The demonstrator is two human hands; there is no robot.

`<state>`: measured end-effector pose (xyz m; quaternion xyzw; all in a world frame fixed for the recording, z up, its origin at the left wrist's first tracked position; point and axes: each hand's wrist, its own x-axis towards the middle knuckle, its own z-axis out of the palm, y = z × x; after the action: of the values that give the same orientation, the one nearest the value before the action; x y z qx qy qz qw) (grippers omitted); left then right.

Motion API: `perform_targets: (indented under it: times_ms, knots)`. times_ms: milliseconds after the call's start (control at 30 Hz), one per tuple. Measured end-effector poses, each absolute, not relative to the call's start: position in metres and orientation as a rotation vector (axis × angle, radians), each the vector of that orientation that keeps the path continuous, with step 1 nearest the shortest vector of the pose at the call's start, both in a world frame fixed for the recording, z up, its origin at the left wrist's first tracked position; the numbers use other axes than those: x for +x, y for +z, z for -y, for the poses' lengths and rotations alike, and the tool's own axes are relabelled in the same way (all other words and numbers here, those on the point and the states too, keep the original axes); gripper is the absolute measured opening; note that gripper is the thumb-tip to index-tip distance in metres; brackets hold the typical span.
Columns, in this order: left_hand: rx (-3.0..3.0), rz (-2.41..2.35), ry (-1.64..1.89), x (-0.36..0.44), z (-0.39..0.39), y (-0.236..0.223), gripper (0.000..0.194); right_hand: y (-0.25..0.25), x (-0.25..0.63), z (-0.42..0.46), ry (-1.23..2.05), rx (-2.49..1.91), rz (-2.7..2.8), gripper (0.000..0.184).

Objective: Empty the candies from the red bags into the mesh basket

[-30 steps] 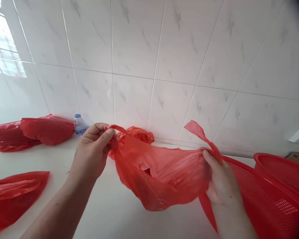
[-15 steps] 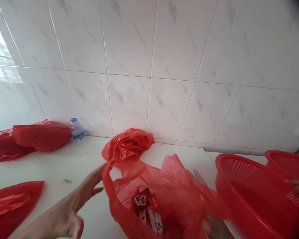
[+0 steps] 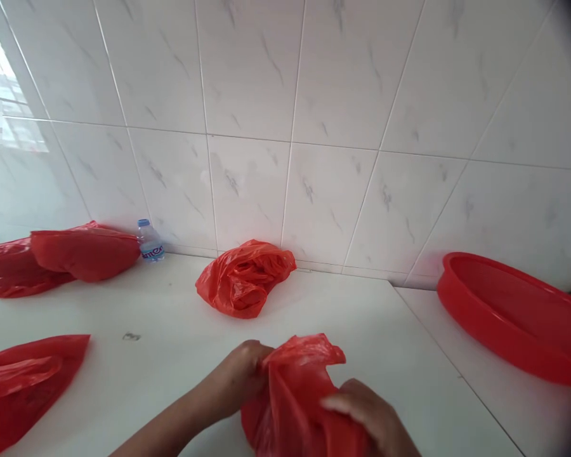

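Observation:
Low in the middle of the view is a red plastic bag [image 3: 299, 393], its top gathered together and its contents hidden. My left hand [image 3: 247, 374] is closed on the bag's upper left side. On the right side, my right hand [image 3: 361, 409] grips the plastic, with its fingers lying across the front. Behind this bag, a crumpled red plastic bag [image 3: 245, 279] lies on the white table [image 3: 171, 343], near the wall and apart from both hands.
Filled red bags [image 3: 85, 254] lie at the back left beside a small water bottle [image 3: 150, 241]. A flatter red bag [image 3: 28, 387] rests at the front left. A large red plastic basin [image 3: 509, 324] stands on the right, past the table seam. A tiled wall [image 3: 247, 190] borders the back.
The bag's wide mouth, which showed small packets inside, is now gathered up. Both hands have closed on it. The red baskets at right have shifted, and another person's hand there has left view.

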<state>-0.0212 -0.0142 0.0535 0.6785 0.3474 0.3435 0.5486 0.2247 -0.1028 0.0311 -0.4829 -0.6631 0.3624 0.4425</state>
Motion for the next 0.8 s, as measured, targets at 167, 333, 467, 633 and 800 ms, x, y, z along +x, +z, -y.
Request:
perform_targets:
  times_ms: [167, 333, 467, 633, 800]
  knots:
    - [1.190, -0.711, 1.059, 0.000, -0.003, 0.082, 0.023, 0.079, 0.262, 0.072, 1.083, -1.061, 0.673, 0.027]
    - [0.760, -0.597, 1.137, 0.034, -0.005, 0.084, 0.024, 0.100, 0.272, 0.043, 1.150, -0.750, 0.463, 0.042]
    - [0.562, -0.767, 1.156, 0.054, -0.003, 0.067, 0.017, 0.091, 0.264, 0.035, 1.280, -0.585, 0.407, 0.028]
    - [0.561, -0.892, 1.033, 0.061, 0.001, 0.046, 0.020, 0.082, 0.252, 0.044, 1.424, -0.625, 0.739, 0.023]
    - [0.549, -0.825, 1.052, 0.063, 0.011, 0.045, 0.016, 0.090, 0.219, 0.057, 1.446, -1.236, 1.157, 0.079]
